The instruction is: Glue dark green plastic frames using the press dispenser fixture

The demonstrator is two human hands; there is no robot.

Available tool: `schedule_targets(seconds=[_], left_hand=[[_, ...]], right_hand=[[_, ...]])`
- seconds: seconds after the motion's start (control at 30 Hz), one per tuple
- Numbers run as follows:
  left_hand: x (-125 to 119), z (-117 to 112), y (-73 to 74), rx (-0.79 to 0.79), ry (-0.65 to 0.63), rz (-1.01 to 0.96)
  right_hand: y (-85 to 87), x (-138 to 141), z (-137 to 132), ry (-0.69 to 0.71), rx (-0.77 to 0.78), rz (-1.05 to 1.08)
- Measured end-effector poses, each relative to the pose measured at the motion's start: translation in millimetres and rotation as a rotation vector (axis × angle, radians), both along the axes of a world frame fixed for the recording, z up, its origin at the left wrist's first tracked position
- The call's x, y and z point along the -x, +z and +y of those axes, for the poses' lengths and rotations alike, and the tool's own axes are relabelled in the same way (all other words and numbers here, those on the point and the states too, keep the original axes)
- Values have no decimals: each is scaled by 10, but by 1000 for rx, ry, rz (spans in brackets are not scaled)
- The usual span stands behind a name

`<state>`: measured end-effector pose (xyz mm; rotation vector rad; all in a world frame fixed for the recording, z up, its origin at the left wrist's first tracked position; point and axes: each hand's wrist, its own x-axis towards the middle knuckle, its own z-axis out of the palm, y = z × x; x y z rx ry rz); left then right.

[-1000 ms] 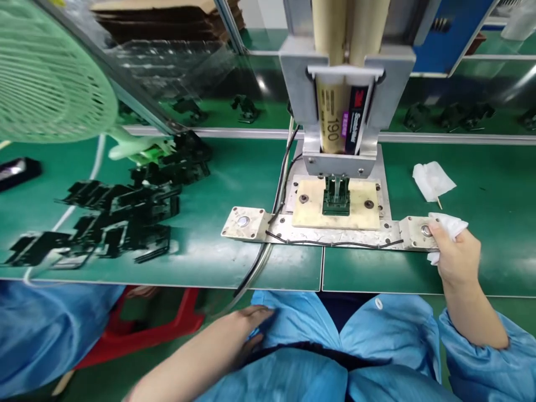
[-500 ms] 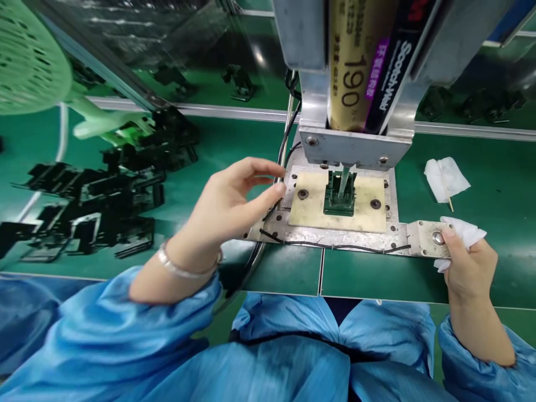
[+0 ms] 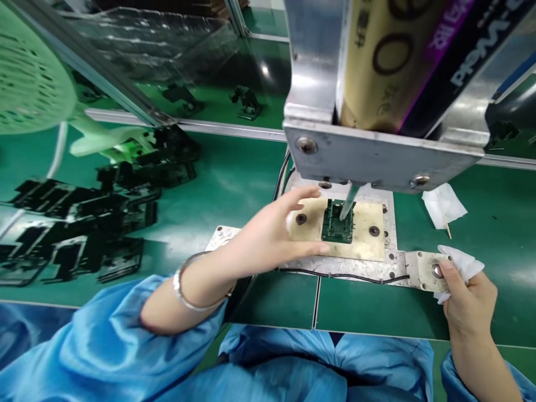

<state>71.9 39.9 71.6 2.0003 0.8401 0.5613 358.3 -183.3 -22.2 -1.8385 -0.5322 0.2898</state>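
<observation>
A small dark green part (image 3: 337, 223), like a circuit board, sits on the cream pad (image 3: 368, 248) of a metal fixture (image 3: 259, 265). My left hand (image 3: 272, 234) reaches over the pad's left side with fingers and thumb spread, apart from the part. A translucent nozzle (image 3: 350, 202) slants down over the part from a Scotch-Weld adhesive cartridge (image 3: 377, 67). At the fixture's right end, my right hand (image 3: 471, 301) is closed on a crumpled white wipe (image 3: 460, 262). Its thumb rests at the round metal button (image 3: 436, 271).
The cartridge's metal bracket (image 3: 385, 153) hangs large over the fixture. Another white wipe (image 3: 444, 205) with a thin stick lies at right. Several black parts (image 3: 84, 218) crowd the left of the green bench, beside a green fan (image 3: 33, 72).
My left hand has moved right, opening wider beside the green part. The cartridge and bracket look larger and nearer to the camera. My right hand keeps its place at the button.
</observation>
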Motion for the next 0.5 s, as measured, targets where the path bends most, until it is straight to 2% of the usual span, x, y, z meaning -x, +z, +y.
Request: schedule_targets(seconds=[0.1,0.23,0.33,0.43,0.5], left_hand=[[-180,-19,-26,111,-44,55],[-280,-20,-43,286,-44,-99],[-278,-48,55,417,-2,-103],[-252,-101,177,519,73,-5],[-224,-155,224,567,79,58]], right_hand=[[-17,-9,0,-6,17,-5],[-25,-21,9,26,29,-13],[-7,-11,23,45,25,-26],[7,-5,51,56,11,-12],[4,-16,80,44,12,5]])
